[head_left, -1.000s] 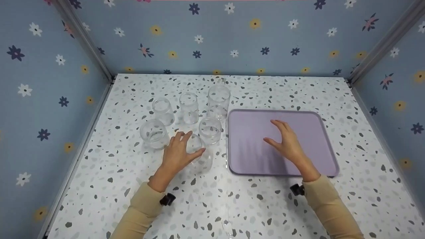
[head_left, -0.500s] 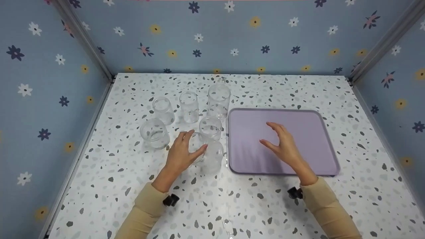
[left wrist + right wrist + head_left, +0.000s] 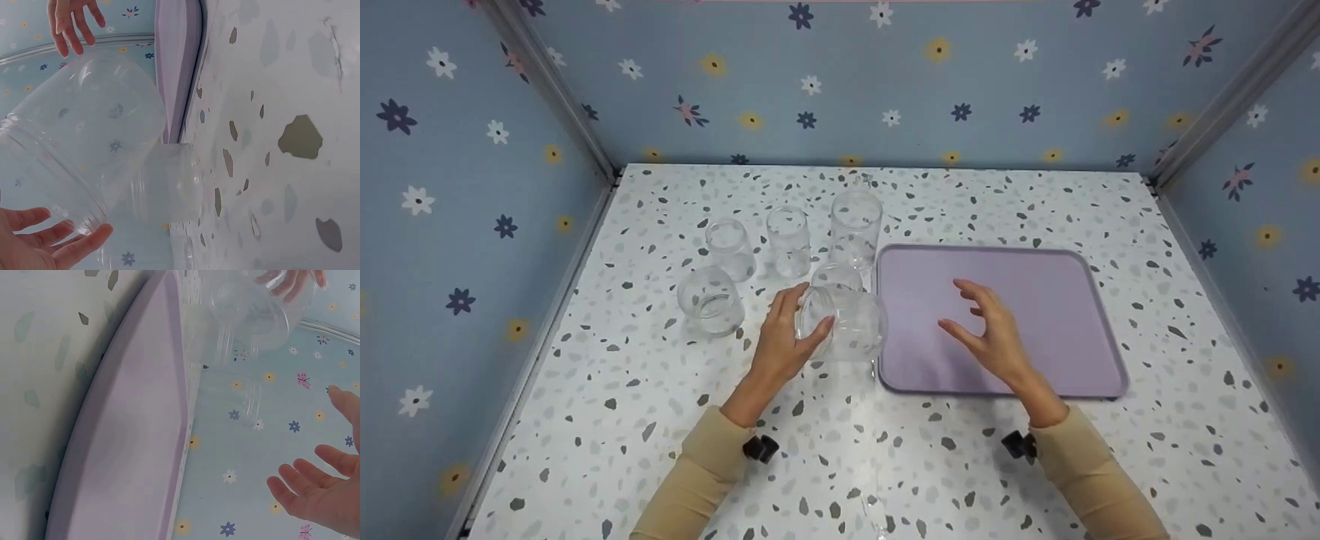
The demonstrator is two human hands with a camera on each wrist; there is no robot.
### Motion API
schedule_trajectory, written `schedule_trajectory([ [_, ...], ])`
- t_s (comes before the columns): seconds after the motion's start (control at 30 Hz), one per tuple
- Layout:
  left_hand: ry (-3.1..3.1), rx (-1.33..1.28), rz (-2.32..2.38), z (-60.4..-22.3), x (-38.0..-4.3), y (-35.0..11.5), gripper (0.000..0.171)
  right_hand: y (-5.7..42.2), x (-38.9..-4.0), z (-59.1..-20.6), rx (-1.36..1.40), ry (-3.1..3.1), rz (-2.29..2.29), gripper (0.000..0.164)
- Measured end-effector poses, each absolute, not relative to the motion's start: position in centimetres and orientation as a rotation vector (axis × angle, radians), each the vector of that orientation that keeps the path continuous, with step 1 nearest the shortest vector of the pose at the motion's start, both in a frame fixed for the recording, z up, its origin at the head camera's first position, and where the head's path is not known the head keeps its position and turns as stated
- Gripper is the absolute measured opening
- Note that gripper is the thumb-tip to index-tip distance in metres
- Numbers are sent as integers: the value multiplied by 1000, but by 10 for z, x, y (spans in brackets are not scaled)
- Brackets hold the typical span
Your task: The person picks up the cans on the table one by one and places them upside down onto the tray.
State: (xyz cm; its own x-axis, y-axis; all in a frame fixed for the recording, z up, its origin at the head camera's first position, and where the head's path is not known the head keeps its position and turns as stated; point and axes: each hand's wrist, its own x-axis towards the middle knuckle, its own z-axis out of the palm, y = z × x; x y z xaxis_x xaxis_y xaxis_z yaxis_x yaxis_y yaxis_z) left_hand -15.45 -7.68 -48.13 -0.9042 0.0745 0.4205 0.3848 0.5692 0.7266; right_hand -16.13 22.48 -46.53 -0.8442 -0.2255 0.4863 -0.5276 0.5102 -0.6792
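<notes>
My left hand (image 3: 784,337) grips a clear jar (image 3: 856,326) round its rim end, thumb on the near side and fingers on the far side. The jar is tipped sideways off the table, its base pointing right toward the lilac tray (image 3: 1057,300). In the left wrist view, the jar's ribbed neck (image 3: 50,163) lies between the fingers and thumb. Over the tray, my right hand (image 3: 994,337) hovers with fingers spread and bent slightly, holding nothing. Just behind the held jar stands another clear jar (image 3: 837,277), partly covered by it.
More clear containers stand upright left of the tray: a wide one (image 3: 710,304), a small one (image 3: 729,251), a narrow one (image 3: 789,244) and a tall one (image 3: 856,225). Flowered panels (image 3: 840,90) enclose the speckled table (image 3: 945,465) at the back and sides.
My left hand has moved right and tipped the jar further over, its base swinging up toward the tray's left edge. The right hand has shifted slightly left above the tray.
</notes>
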Motion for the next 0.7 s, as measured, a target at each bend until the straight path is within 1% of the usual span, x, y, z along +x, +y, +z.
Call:
schedule_trajectory([
  [0.37,-2379,-363,-1496,-484,-162,-64,66,201,-145,-439,642,-2411,1477,53],
  [0.7,-2259,-487,-1689,-489,-166,-55,49,193,-146,-442,665,-2431,1672,60],
])
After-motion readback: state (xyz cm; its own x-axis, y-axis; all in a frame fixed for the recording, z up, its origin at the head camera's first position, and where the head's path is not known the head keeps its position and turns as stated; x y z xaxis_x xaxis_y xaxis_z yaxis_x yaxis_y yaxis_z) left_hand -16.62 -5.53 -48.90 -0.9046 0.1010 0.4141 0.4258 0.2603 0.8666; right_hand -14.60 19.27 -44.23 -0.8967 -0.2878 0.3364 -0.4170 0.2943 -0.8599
